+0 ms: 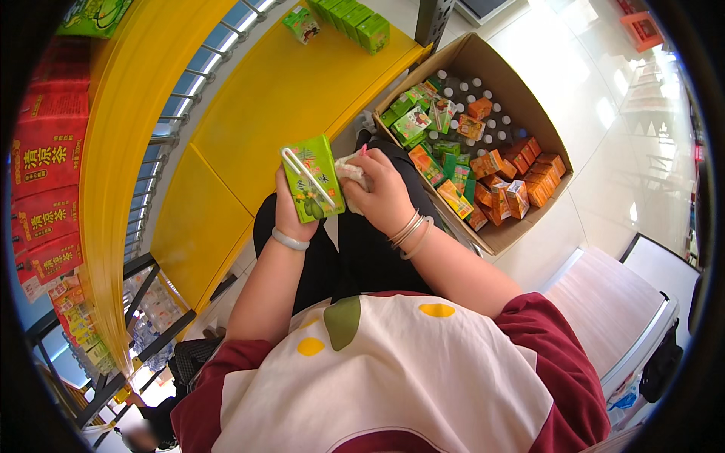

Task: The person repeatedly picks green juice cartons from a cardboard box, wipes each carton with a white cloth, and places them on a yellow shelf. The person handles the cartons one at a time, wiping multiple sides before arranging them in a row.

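In my left hand [291,209] I hold a green drink carton [314,181], its broad face turned up towards me. A white bent straw [308,176] in a clear sleeve runs slantwise across that face. My right hand [380,189] grips a crumpled whitish cloth [350,172] with a bit of pink at its top, close beside the carton's right edge. Both hands are above my lap. Past them, a yellow shelf [255,113] carries a row of green cartons [354,21] at its far end, with one carton [301,25] standing apart.
A large cardboard box [535,93] at right holds green and orange cartons [495,164] and several white-capped bottles [476,83]. Red cartons [48,158] line an upper shelf at left. A wood-topped surface [603,300] stands at right. Another person [161,419] is at lower left.
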`<state>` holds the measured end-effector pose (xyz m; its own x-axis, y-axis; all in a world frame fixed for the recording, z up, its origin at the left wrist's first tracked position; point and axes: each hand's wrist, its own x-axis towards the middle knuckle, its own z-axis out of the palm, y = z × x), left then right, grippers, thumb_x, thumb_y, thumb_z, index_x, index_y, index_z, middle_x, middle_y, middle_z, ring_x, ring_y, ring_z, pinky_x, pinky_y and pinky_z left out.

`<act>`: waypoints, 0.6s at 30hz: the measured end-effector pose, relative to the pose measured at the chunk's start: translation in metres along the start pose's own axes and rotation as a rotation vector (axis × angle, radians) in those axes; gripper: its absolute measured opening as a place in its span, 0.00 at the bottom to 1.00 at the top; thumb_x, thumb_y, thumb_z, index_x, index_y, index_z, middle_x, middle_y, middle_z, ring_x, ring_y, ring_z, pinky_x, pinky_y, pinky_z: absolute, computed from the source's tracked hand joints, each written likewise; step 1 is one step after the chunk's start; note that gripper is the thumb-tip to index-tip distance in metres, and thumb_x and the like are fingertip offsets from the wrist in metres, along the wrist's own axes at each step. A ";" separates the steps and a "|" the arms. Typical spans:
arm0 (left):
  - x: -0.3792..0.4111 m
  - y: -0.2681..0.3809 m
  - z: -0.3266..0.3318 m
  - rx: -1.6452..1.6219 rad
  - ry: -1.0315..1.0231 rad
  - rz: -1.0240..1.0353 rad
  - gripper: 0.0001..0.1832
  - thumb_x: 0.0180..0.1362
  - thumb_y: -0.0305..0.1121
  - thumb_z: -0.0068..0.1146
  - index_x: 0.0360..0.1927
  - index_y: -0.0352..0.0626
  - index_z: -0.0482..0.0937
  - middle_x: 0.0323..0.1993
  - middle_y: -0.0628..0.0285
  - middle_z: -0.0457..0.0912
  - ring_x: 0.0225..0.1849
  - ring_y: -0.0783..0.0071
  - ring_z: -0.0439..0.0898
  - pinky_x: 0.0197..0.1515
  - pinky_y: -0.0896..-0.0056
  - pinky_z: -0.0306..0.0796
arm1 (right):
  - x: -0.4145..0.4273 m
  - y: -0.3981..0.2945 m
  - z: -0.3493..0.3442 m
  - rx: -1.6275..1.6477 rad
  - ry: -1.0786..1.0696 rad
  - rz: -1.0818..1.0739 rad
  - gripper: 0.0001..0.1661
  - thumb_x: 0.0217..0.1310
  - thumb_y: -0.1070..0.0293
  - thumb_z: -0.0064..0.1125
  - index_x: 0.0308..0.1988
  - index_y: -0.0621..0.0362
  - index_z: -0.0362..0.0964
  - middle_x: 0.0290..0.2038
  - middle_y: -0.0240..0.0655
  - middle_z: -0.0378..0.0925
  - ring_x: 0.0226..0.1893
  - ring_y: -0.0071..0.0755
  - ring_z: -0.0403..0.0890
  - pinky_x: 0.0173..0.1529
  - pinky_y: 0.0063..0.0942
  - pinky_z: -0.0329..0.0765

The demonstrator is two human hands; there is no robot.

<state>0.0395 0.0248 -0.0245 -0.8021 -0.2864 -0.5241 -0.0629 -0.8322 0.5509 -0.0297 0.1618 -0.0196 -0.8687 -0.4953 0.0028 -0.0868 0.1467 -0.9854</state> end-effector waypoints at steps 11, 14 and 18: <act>0.020 0.025 -0.011 -0.274 0.201 -0.119 0.28 0.55 0.58 0.38 0.49 0.47 0.70 0.47 0.59 0.74 0.53 0.63 0.70 0.50 0.51 0.65 | -0.007 -0.001 0.004 0.011 -0.014 0.100 0.11 0.45 0.67 0.59 0.32 0.60 0.73 0.31 0.42 0.70 0.31 0.44 0.74 0.37 0.32 0.73; 0.018 0.015 -0.003 -0.271 0.199 -0.135 0.28 0.54 0.58 0.38 0.48 0.47 0.71 0.46 0.58 0.74 0.53 0.63 0.70 0.51 0.53 0.64 | -0.007 0.006 0.007 0.033 0.069 0.089 0.13 0.45 0.67 0.58 0.33 0.61 0.72 0.31 0.43 0.70 0.31 0.46 0.74 0.37 0.32 0.73; 0.016 -0.008 -0.008 -0.247 0.127 -0.093 0.33 0.55 0.62 0.36 0.50 0.44 0.69 0.46 0.55 0.73 0.51 0.58 0.70 0.54 0.53 0.64 | -0.014 0.001 0.010 -0.041 0.027 0.062 0.15 0.46 0.67 0.59 0.36 0.61 0.71 0.35 0.44 0.68 0.34 0.47 0.73 0.40 0.32 0.73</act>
<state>0.0316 0.0234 -0.0426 -0.7182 -0.2478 -0.6502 0.0267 -0.9435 0.3302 -0.0133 0.1605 -0.0225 -0.8857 -0.4612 -0.0531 -0.0518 0.2119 -0.9759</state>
